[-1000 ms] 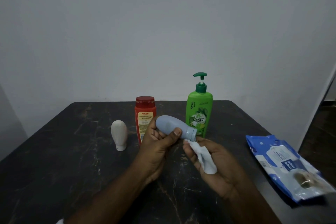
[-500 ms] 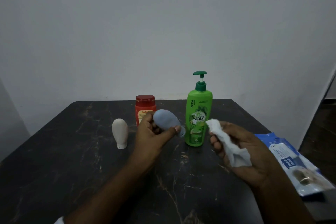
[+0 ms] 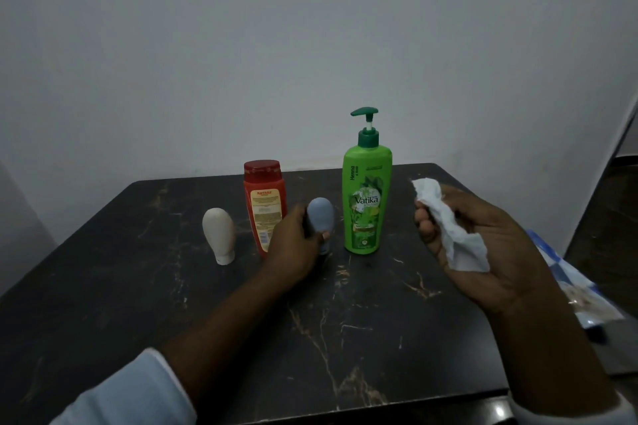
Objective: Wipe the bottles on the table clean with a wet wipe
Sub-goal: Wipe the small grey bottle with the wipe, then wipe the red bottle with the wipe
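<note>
My left hand point(image 3: 293, 247) grips a small blue-grey bottle point(image 3: 321, 216) that stands cap-down on the dark table point(image 3: 138, 286), between a red bottle point(image 3: 264, 202) and a tall green pump bottle point(image 3: 366, 198). A small white bottle point(image 3: 219, 235) stands cap-down to the left of the red one. My right hand point(image 3: 483, 252) is raised to the right of the green bottle, palm up, holding a crumpled white wet wipe point(image 3: 448, 228) in its curled fingers.
A blue and white pack of wet wipes point(image 3: 580, 290) lies at the table's right edge, partly hidden behind my right wrist. A plain grey wall stands just behind the table. Dark floor shows at the far right.
My left hand turned the blue-grey bottle upright and lowered it onto the table between the red and green bottles. My right hand drew away to the right with the wipe.
</note>
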Tool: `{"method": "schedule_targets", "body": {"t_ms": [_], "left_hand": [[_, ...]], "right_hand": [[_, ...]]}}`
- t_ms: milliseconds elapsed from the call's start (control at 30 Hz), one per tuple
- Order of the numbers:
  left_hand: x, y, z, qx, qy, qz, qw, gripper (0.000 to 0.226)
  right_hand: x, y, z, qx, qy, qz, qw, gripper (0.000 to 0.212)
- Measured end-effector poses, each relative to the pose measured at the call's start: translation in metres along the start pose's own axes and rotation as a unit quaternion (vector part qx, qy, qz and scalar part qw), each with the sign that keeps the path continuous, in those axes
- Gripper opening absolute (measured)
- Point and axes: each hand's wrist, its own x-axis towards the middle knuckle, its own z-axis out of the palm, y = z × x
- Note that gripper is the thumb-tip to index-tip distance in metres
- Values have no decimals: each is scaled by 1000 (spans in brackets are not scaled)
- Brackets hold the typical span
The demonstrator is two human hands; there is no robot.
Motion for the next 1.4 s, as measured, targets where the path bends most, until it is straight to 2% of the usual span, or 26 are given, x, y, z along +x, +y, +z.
{"method": "schedule_targets", "body": {"t_ms": [267, 500, 900, 967, 1200, 1300, 1400], "left_hand": [[-7, -11, 0, 7, -11, 30, 999, 46], [-5, -11, 3, 6, -10, 15, 1000, 51], [-9, -7, 2, -5, -19, 11, 1000, 45], [-9, -5, 0, -8, -19, 10, 1000, 52], [-9, 7, -5, -28, -29, 37, 998, 103], [-9, 11, -7, -27, -27, 59, 998, 107], [-11, 18, -13, -37, -13, 94, 995, 98]], "right_hand": [[3, 4, -4, 30, 13, -10, 999, 28], [-1, 5, 2, 15, 4, -14, 1000, 26], [-3, 5, 5, -4, 7, -13, 1000, 26], [-4, 4, 5, -3, 0, -16, 1000, 26], [-6, -2, 3, 11, 7, -15, 1000, 26], [-7, -3, 3, 5, 8, -20, 1000, 26], [-8, -2, 4, 3, 0, -24, 1000, 25]]}}
